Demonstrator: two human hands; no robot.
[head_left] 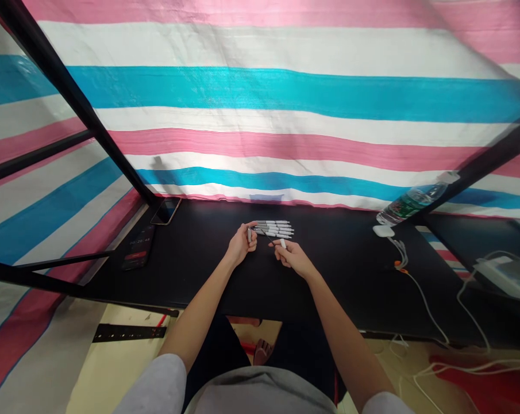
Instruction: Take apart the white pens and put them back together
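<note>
On the black tabletop (328,270), several white-barrelled marker pens (272,229) lie side by side in a tight row. My left hand (241,244) is just left of the row, its fingers closed on a slim grey pen (249,234) standing up from the grip. My right hand (292,259) is just below the row, with a small white cap (282,244) pinched at its fingertips. The two hands are close together but apart. A thin dark shaft shows between them, too small to identify.
A phone (165,211) and a black timer-like device (138,247) lie at the table's left. A water bottle (415,201), a white cable (419,302) and a power strip (507,276) are at the right. Black poles and a striped tarp (260,86) surround the table.
</note>
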